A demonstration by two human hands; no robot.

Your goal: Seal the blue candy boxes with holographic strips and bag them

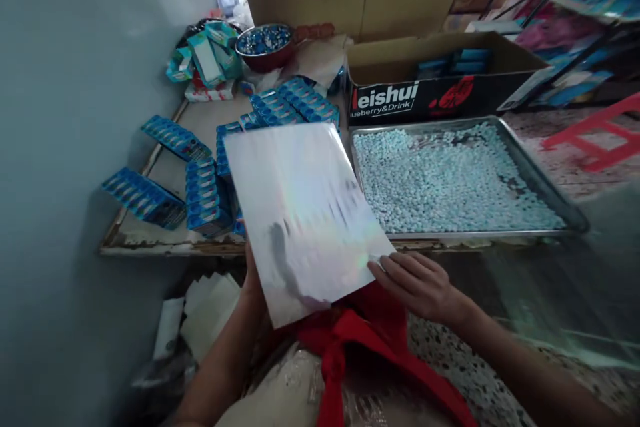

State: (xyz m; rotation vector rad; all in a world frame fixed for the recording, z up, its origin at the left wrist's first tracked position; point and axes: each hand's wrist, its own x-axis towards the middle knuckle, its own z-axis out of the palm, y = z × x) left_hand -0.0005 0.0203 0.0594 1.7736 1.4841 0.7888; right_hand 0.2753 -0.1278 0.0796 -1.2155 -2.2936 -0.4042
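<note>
At left, blue packs (pixel 205 197) are already piled. Mid-frame, a shiny sheet (pixel 310 207), not yet put down, is pinched by the right hand (pixel 423 287); the left hand's (pixel 253 273) grip cannot be told.

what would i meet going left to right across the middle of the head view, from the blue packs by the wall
Blue packs at the table's left edge → shiny sheet, with the right hand at its lower right corner → metal tray of pale blue pellets → red frame.
</note>
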